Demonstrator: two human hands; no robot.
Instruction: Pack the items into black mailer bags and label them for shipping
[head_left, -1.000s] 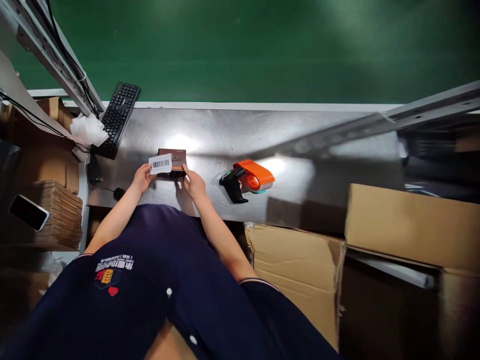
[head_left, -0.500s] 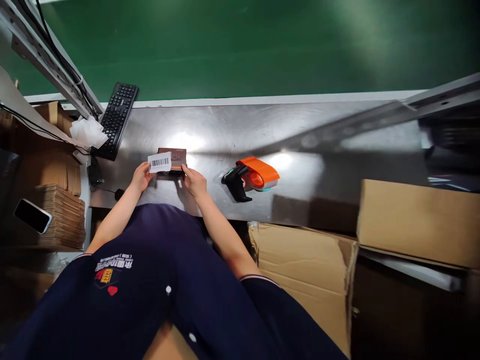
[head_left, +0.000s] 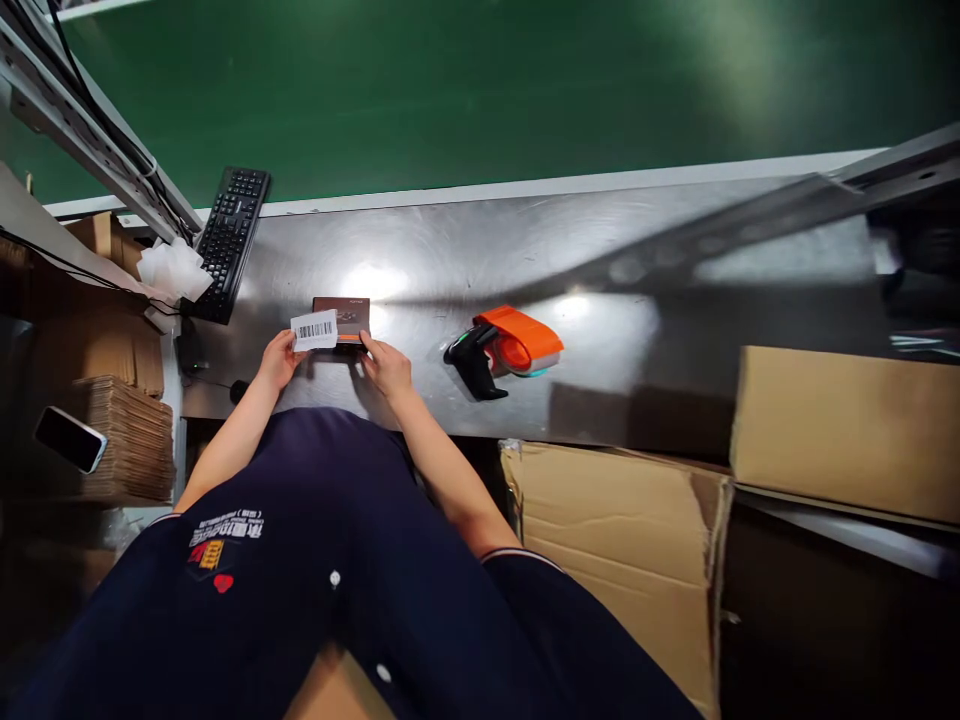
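My left hand (head_left: 279,361) is closed on the edge of a white barcode label (head_left: 314,330). The label lies over the left part of a small dark brown box (head_left: 354,314) with an orange stripe; whether it is stuck down I cannot tell. At the box's right front corner, my right hand (head_left: 388,367) grips the box between thumb and fingers. To the right on the steel table (head_left: 420,250) rest a black barcode scanner (head_left: 476,362) and an orange tape dispenser (head_left: 529,338), the scanner partly in front of the dispenser.
A black keyboard (head_left: 234,235) and crumpled white paper (head_left: 174,268) lie at the left. Stacked flat cardboard (head_left: 127,440) with a phone (head_left: 71,440) stands beyond the left edge. Cardboard boxes (head_left: 847,430) line the right front. A green surface (head_left: 480,100) runs behind the table.
The label has tilted slightly and shifted a little left and down with my left hand. My right hand stays on the box. The view has turned slightly.
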